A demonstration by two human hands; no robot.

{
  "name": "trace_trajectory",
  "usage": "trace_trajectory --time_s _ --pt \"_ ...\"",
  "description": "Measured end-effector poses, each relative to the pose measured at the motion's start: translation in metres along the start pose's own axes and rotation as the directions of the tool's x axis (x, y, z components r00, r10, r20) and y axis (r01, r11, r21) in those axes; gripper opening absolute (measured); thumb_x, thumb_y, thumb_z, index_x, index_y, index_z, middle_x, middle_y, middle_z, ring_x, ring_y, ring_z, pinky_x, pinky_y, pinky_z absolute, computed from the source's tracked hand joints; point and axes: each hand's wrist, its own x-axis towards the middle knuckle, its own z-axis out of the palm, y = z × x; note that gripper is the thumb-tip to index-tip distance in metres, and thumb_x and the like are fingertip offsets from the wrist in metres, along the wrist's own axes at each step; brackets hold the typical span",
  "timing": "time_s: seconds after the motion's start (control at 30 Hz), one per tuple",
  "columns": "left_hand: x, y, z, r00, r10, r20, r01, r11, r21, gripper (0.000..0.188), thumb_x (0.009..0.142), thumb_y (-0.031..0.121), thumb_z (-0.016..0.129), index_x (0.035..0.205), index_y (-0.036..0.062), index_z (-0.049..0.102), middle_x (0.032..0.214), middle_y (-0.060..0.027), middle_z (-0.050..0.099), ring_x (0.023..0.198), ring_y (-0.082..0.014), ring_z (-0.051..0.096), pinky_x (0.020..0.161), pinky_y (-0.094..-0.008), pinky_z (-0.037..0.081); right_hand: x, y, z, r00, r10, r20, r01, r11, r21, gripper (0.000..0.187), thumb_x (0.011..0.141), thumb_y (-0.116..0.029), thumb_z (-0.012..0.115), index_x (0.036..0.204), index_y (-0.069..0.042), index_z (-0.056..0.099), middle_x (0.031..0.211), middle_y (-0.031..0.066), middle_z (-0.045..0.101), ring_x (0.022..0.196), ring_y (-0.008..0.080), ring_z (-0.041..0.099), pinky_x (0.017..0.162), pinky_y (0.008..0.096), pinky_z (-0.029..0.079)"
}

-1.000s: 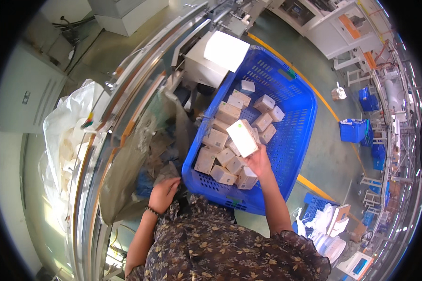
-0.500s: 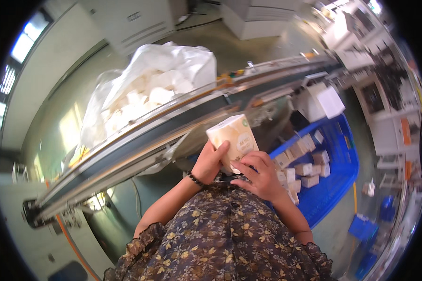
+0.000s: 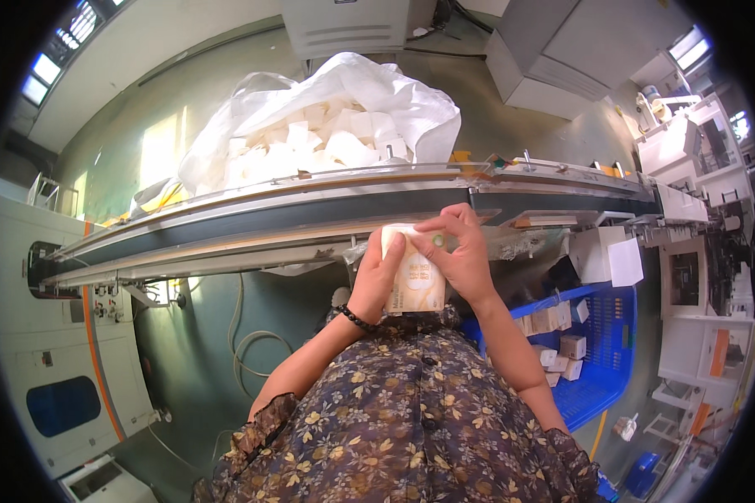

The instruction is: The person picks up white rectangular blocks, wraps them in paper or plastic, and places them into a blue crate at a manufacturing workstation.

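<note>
Two hands, left hand [image 3: 376,281] and right hand [image 3: 460,256], grip one cream packet [image 3: 417,281] at the conveyor's [image 3: 310,214] near edge; one blue crate [image 3: 608,352] holds several small boxes.

I see both hands gripping one cream carton [image 3: 417,281] just below the conveyor belt [image 3: 310,211]: left hand [image 3: 376,277] on its left side, right hand [image 3: 460,256] pinching its top.

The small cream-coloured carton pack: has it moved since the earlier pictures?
Yes. The small cream-coloured carton pack has gone from above the blue plastic crate to the long conveyor, held in the left hand and right hand.
</note>
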Motion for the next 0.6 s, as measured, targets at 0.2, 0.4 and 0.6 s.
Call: trace_trajectory --time_s 0.2,0.4,0.6 --pt "-0.001 0.007 0.001 0.994 -0.020 -0.108 0.016 0.999 -0.040 0.040 0.105 0.034 0.047 0.131 0.0039 0.045 0.113 -0.0045 0.059 0.101 -0.0104 0.056 0.089 -0.0284 0.048 -0.038 -0.024 -0.010 0.836 -0.490 0.246 0.535 0.827 -0.173 0.014 0.074 -0.015 0.078 0.086 -0.014 0.070 0.090 0.0008 0.059 0.097 0.0201 0.058 0.083 0.0343 0.045" --pt "0.013 0.016 -0.003 0.994 0.031 0.101 -0.049 0.982 0.180 0.050 0.104 0.035 0.049 0.140 0.0027 0.043 0.124 -0.0090 0.059 0.113 -0.0121 0.053 0.095 -0.0278 0.045 -0.051 -0.024 -0.049 0.875 -0.434 0.215 0.473 0.863 -0.180 0.024 0.081 -0.035 0.073 0.095 -0.015 0.069 0.081 -0.0033 0.069 0.064 0.0199 0.063 0.058 0.0307 0.048" --pt "0.009 0.002 0.017 0.968 -0.013 0.249 -0.073 0.940 0.333 0.041 0.105 0.032 0.048 0.132 0.0017 0.052 0.118 -0.0030 0.061 0.106 -0.0094 0.055 0.091 -0.0261 0.047 -0.031 -0.021 -0.038 0.714 -0.580 0.392 0.700 0.602 -0.385 0.036 0.083 -0.048 0.067 0.072 -0.016 0.055 0.074 -0.0032 0.054 0.081 0.0188 0.057 0.084 0.0390 0.037"
